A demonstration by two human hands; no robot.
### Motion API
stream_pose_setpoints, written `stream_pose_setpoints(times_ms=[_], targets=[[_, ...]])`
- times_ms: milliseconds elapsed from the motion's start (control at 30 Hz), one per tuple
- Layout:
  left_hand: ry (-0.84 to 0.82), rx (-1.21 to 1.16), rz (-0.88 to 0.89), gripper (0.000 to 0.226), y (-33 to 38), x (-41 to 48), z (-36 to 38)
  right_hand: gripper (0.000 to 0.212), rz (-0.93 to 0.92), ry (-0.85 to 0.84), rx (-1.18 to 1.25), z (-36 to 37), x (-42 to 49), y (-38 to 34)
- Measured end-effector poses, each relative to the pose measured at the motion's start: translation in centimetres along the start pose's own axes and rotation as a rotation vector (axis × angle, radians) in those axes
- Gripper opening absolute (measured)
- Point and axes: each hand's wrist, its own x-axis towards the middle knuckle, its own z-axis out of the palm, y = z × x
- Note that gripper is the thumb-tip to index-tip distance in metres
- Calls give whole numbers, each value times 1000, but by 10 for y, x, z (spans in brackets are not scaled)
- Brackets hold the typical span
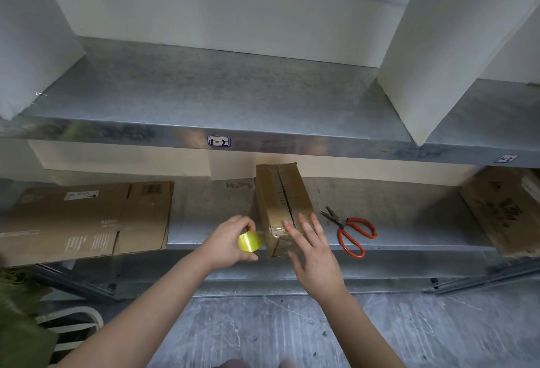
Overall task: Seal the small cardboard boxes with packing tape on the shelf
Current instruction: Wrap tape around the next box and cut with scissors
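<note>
**Lightly built box, steadied at its near end while tape is drawn**

The small cardboard box [277,192] is set lengthwise on the lower shelf [409,221]. Its near end lies directly under the fingers of the right hand [312,250], which are laid out straight and pressed flat on the top, with nothing clasped. Just left of that hand, the tape roll [249,241] is gripped by the left hand [230,236], fingers curled round it. A clear strip appears to run from the roll onto the box's near corner.

The box is judged light and fairly stiff, though its 2 top flaps may sag along the open centre seam, so pressure is best placed on the flap edges beside that seam. The roll is judged light and slick, and is best held by its rim.

Scissors [352,231] are seen right of the pressing hand, and a flattened carton [87,218] left of the roll.
</note>
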Motion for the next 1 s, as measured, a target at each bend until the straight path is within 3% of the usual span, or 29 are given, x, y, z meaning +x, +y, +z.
stream_pose_setpoints(times_ms=[200, 533, 600, 700, 1000], targets=[[-17, -42, 55, 49, 0, -3, -4, 68, 2, -3, -2, -1, 0, 1], [-76, -41, -36, 42, 1, -6, -1, 71, 11, -16, -16, 0, 0, 2], [-100, -86, -49, 31, 0, -9, -1, 71, 16, -16, -18, 0, 1, 3], [-37, -125, -28, 7, -1, -12, -3, 70, 13, -16, -16, 0, 1, 3], [65, 101, 65, 5, -2, 3, -6, 72, 10, -21, -41, 1, 0, 0]])
